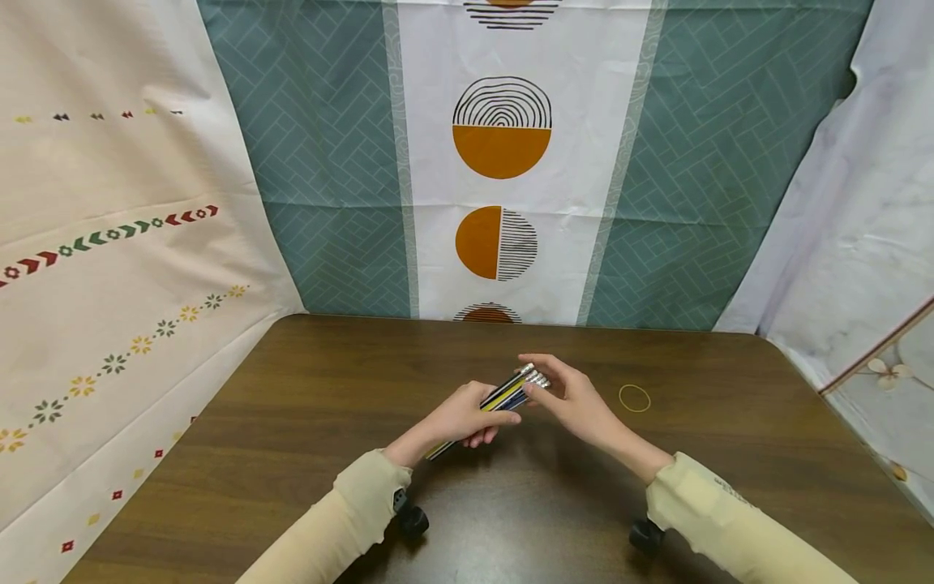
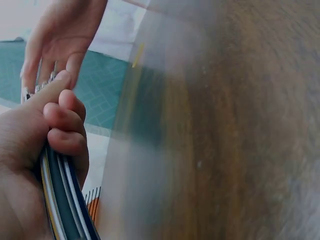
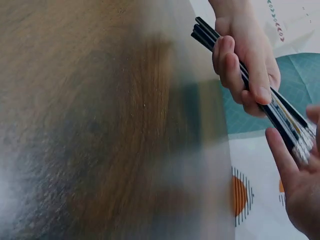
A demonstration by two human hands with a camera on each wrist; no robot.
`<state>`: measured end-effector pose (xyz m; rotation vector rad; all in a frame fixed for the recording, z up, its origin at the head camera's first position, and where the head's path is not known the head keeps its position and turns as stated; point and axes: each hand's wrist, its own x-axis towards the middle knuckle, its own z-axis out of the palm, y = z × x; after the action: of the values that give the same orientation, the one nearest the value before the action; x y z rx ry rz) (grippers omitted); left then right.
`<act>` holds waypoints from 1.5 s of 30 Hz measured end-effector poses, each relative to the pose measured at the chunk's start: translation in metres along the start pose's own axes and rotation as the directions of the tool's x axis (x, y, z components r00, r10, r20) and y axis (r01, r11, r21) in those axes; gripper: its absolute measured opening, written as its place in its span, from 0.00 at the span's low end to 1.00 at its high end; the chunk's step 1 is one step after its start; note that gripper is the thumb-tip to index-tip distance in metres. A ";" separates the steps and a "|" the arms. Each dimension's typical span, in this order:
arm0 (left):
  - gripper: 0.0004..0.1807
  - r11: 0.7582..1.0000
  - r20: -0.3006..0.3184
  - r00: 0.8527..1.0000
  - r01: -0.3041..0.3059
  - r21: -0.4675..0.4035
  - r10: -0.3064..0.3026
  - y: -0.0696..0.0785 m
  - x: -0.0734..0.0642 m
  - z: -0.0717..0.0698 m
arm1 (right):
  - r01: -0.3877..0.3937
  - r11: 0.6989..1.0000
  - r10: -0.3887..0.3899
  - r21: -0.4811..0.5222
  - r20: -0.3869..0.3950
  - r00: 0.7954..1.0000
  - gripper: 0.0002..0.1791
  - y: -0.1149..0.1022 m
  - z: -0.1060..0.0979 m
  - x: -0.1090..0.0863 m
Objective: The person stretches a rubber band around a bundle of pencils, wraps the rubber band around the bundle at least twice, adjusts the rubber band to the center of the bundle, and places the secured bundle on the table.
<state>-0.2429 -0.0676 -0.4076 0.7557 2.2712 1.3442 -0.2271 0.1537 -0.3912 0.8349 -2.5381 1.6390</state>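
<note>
Slantwise, the left hand grips pencils, silver ends aimed forward-right between the right hand's spread fingers.

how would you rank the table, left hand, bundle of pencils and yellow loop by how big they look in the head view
1. Table, by far
2. Left hand and bundle of pencils: too close to rank, since the hand covers part of the bundle
3. Yellow loop

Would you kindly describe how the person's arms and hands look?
The left sleeve and right sleeve are pale yellow, the right with small dark markings. A rounded black device shows beside each sleeve. The left hand and right hand wear no gloves.
</note>
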 end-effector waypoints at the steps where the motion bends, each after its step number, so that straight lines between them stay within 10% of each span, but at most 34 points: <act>1: 0.13 1.000 0.001 1.000 -0.005 0.000 0.005 0.000 0.000 0.001 | -0.015 1.000 0.016 0.013 -0.016 1.000 0.23 0.001 0.000 0.001; 22: 0.13 0.994 0.053 0.999 -0.009 0.111 0.003 0.001 0.002 0.003 | -0.151 0.988 0.151 -0.028 0.010 0.988 0.14 -0.001 0.004 0.012; 34: 0.16 0.996 0.184 0.983 -0.006 -0.093 0.023 0.001 -0.001 -0.002 | -0.090 0.990 0.087 -0.111 -0.029 0.996 0.10 0.002 0.003 0.012; 45: 0.16 0.999 0.043 0.999 0.024 -0.035 -0.023 0.001 -0.001 -0.004 | -0.036 0.992 0.023 -0.125 -0.109 0.994 0.34 0.003 0.008 -0.002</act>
<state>-0.2443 -0.0702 -0.4054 0.7368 2.2102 1.3416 -0.2242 0.1487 -0.3977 0.6832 -2.5599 1.4687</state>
